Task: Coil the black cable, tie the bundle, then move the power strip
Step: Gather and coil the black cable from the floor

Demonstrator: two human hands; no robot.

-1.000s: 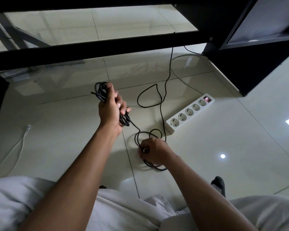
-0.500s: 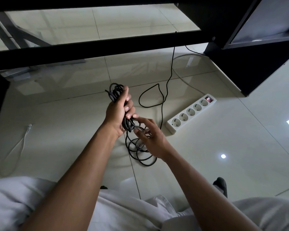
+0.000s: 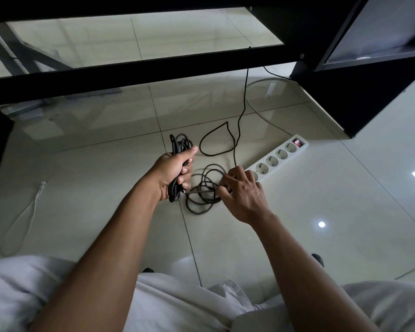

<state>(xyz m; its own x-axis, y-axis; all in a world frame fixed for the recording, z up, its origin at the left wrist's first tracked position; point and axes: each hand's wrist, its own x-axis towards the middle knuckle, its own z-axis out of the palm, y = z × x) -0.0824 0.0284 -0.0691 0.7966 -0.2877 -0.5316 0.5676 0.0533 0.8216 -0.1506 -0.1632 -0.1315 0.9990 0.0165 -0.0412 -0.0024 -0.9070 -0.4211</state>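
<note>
So, closest in, both arms reach out over the tiled floor. The left hand has its grip curled tight round the coiled bundle of black cable, held roughly upright. The right hand pinches one strand pulled taut between the two hands, with loose loops below it. Just past the right hand, the white power strip lies on the floor. Beyond that is the dark desk frame.

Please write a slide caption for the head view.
Left hand holds the cable bundle; right hand pinches a loose strand near the power strip.
</note>
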